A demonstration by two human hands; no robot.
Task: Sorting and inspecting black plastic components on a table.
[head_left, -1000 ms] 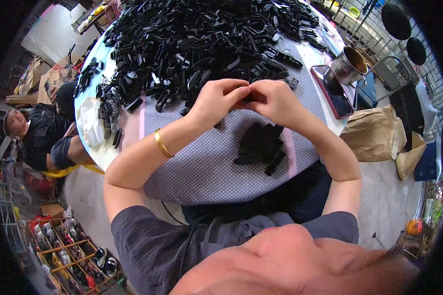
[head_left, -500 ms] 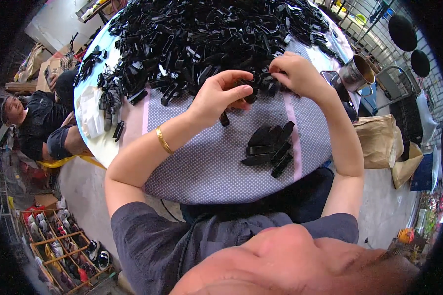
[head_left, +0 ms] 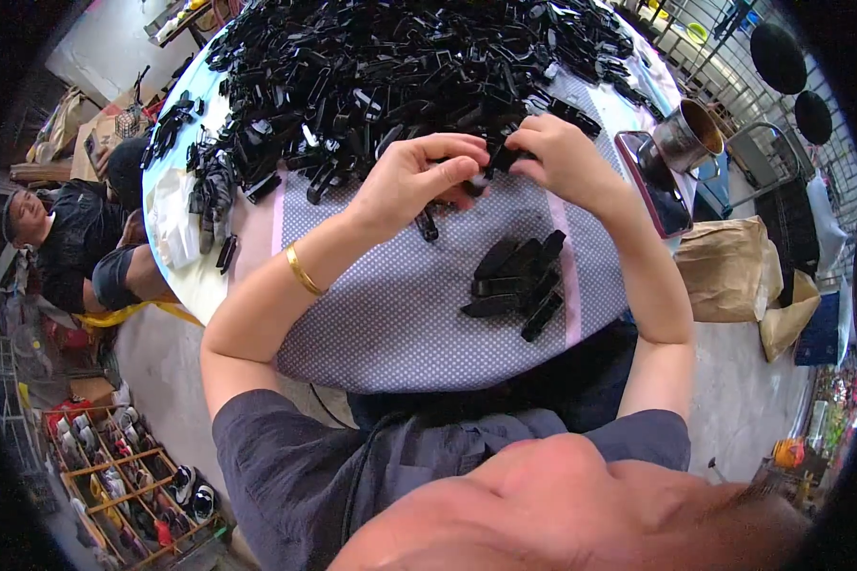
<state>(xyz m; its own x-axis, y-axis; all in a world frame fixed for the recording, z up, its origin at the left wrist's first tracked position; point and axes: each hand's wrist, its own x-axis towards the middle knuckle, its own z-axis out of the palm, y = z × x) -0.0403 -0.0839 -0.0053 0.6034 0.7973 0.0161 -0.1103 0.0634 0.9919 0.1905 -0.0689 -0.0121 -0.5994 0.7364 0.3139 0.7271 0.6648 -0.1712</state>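
Small black plastic piece [head_left: 493, 164], mostly hidden, pinched between both hands

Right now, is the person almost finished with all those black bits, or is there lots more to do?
Lots more. Done so far: only a small stack of black pieces lies set aside on the dotted cloth. In hand: the left hand and right hand pinch one black part together between their fingertips. Left: a huge heap of black parts covers the far side of the table.
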